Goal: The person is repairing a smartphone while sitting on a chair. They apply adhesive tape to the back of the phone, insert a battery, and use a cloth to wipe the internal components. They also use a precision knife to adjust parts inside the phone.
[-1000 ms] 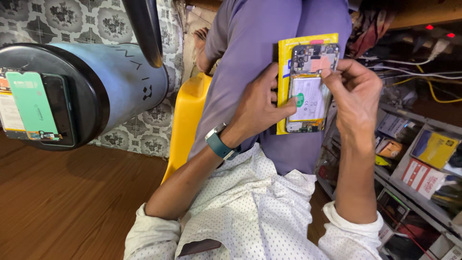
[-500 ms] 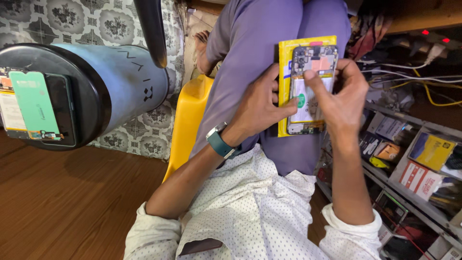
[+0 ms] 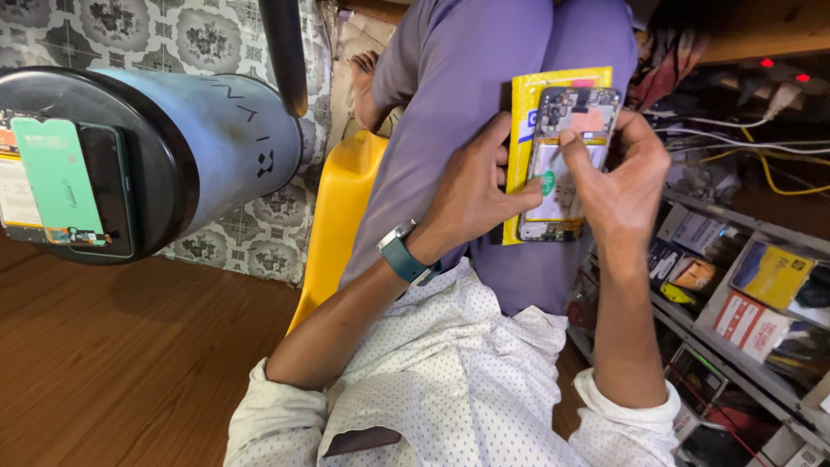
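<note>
change: right hand (image 3: pixel 618 177) now lower on the opened phone (image 3: pixel 566 164), fingertips pressing mid-board.
left hand (image 3: pixel 471 190): grasping phone's left edge, thumb across lower part.
right hand state: pinched on the internals, holding nothing else.
position: upper centre of frame, on purple-trousered lap, over yellow packet (image 3: pixel 523 130).
axis: upright in frame, between both hands, equally near.
materials: bare circuitry, glossy plastic, smooth packet.

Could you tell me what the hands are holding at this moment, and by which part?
The left hand grips the opened phone by its left edge; the right hand presses fingertips on its exposed inside.
</note>
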### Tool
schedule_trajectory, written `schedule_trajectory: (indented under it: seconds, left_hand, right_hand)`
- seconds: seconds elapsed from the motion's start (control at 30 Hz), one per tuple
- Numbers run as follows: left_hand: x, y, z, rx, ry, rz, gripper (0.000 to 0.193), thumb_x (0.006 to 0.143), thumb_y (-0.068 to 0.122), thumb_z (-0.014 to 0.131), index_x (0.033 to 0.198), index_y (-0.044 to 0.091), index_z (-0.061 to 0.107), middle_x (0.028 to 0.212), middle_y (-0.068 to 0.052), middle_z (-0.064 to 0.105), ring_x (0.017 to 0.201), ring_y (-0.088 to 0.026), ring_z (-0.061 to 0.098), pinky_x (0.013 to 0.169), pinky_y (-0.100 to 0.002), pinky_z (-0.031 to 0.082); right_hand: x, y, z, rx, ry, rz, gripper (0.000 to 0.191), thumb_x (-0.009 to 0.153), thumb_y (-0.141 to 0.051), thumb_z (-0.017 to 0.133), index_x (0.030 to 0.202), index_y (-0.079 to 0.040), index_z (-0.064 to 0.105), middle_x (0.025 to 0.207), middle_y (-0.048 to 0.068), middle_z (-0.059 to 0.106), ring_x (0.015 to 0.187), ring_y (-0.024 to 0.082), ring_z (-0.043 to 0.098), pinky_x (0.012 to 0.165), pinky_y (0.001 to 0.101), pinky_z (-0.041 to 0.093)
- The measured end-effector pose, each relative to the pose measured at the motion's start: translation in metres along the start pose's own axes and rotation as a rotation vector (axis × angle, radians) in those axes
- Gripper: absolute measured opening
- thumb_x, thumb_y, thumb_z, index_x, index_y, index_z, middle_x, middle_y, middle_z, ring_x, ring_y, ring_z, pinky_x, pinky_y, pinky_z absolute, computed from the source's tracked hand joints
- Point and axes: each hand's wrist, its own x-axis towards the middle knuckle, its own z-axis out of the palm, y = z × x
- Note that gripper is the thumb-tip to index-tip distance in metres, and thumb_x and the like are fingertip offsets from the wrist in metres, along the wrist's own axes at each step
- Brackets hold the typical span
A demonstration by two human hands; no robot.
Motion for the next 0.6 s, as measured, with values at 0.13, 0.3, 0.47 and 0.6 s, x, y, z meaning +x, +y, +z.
schedule_trajectory:
  seconds: [0.13,0.3,0.47,0.6]
  left_hand:
    - [-0.0002,0.0,-0.0006,-0.032,-0.004,0.031,0.056,0.085,0.003,0.075,0.135,0.004,0.05,0.1,-0.01,0.075,0.085,-0.011,0.073,0.073,-0.029,0.065]
    - [0.0005,-0.0021,0.0,-0.032,0.005,0.017,0.058,0.083,0.003,0.075,0.135,0.004,0.05,0.099,-0.009,0.076,0.084,-0.011,0.073,0.073,-0.029,0.065]
    - [0.0008,-0.0021,-0.0005,-0.036,0.007,0.014,0.058,0.083,0.002,0.075,0.135,0.003,0.049,0.098,-0.01,0.075,0.085,-0.011,0.074,0.073,-0.029,0.065]
    - [0.001,-0.0018,0.0001,-0.024,0.008,0.007,0.055,0.084,0.003,0.075,0.132,0.002,0.05,0.098,-0.011,0.076,0.085,-0.011,0.075,0.073,-0.029,0.066]
  right_hand:
    - [0.0032,-0.0014,0.0001,-0.05,-0.009,0.008,0.022,0.095,-0.007,0.08,0.108,0.004,0.066,0.1,0.007,0.073,0.087,0.009,0.066,0.081,0.0246,0.054]
    - [0.0027,-0.0004,0.0013,-0.045,-0.006,-0.038,0.019,0.098,-0.006,0.078,0.109,0.005,0.067,0.103,0.008,0.073,0.09,0.009,0.066,0.085,0.0245,0.054]
    - [0.0016,0.0005,0.0029,-0.06,0.016,-0.007,0.019,0.096,-0.007,0.079,0.107,0.004,0.068,0.1,0.007,0.073,0.087,0.009,0.066,0.082,0.0243,0.054]
    - [0.0025,-0.0002,0.002,-0.078,0.009,-0.033,0.018,0.098,-0.006,0.079,0.109,0.005,0.069,0.102,0.008,0.074,0.089,0.01,0.067,0.084,0.0249,0.055]
